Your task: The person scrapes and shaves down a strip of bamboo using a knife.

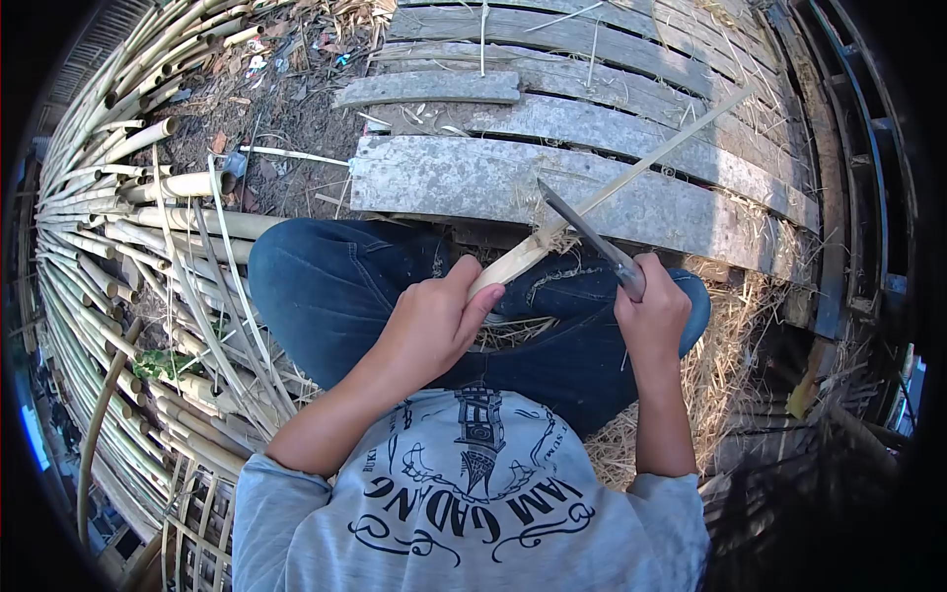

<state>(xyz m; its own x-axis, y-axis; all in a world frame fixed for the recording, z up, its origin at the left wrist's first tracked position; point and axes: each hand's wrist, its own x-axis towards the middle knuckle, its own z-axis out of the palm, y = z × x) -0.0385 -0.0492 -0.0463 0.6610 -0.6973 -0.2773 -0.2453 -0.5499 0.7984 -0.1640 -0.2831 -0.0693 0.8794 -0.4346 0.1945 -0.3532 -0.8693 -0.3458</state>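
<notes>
A long pale bamboo strip (631, 176) runs from my lap up and to the right across the wooden planks. My left hand (449, 308) is closed round its lower end, with the thumb along its side. In my right hand (652, 301) is the handle of a knife (590, 233), whose dark blade points up and to the left. The blade lies across the strip or just over it; whether they touch I cannot tell. Curled shavings (557, 237) cling to the strip beside the blade.
Wooden planks (444, 176) form a low platform in front of my knees. Bamboo poles (118, 237) are piled along the left, with thin strips leaning over them. Straw-like shavings (725, 365) cover the ground at the right. A loose board (429, 89) lies on the platform's far left part.
</notes>
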